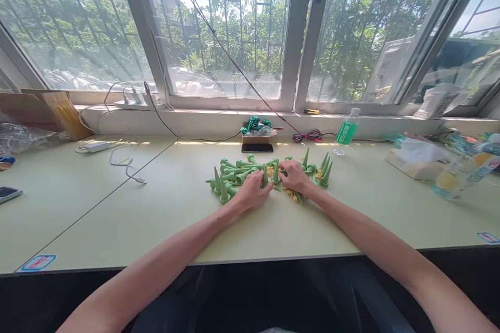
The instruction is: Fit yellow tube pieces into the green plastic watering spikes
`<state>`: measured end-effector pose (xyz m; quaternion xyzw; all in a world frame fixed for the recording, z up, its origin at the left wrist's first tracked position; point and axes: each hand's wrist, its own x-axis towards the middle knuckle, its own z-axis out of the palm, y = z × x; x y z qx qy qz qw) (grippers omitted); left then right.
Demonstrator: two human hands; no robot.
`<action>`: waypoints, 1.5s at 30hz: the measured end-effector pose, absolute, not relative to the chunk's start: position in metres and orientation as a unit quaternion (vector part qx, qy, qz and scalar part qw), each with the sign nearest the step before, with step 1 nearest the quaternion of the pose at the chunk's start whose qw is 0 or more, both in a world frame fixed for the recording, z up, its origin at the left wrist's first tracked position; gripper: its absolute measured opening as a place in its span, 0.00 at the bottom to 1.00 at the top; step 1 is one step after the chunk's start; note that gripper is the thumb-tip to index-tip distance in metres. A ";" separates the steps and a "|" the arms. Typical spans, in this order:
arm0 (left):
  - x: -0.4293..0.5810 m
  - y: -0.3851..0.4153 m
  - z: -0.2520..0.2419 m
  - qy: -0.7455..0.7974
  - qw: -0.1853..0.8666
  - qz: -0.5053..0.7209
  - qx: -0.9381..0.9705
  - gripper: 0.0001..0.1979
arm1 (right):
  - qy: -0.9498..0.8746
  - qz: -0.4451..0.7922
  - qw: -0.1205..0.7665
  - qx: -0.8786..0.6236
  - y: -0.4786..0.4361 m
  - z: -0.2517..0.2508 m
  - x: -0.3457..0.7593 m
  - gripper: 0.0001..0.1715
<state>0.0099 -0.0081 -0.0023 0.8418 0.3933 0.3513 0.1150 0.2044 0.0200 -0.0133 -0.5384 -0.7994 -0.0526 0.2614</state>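
Observation:
A pile of green plastic cone-shaped spikes (238,170) lies in the middle of the table. My left hand (252,191) is closed round an upright green spike (265,177) at the near side of the pile. Just right of it, another green spike (276,173) stands point up between my two hands. My right hand (296,176) reaches into the pile with fingers bent together; what they pinch is hidden. Small yellow plastic pieces (291,194) lie under and beside it. More upright spikes (325,176) with yellow pieces among them stand to the right.
Behind the pile, a black phone (257,149) lies before a small box (258,139) topped with green ties. A bottle with a green label (346,132), a tissue box (412,158) and a clear bottle (449,184) are to the right. A white cable (128,169) lies left.

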 end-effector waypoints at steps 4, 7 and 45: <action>0.010 -0.009 -0.001 0.393 0.117 0.346 0.844 0.16 | -0.800 -0.057 0.271 -0.533 0.019 -0.013 0.204 0.07; 0.009 -0.009 -0.002 0.394 0.111 0.344 0.845 0.16 | -0.802 -0.056 0.278 -0.525 0.019 -0.013 0.204 0.07; 0.007 -0.014 0.009 0.405 0.147 0.444 0.786 0.28 | -0.809 -0.069 0.239 -0.533 0.017 -0.013 0.202 0.07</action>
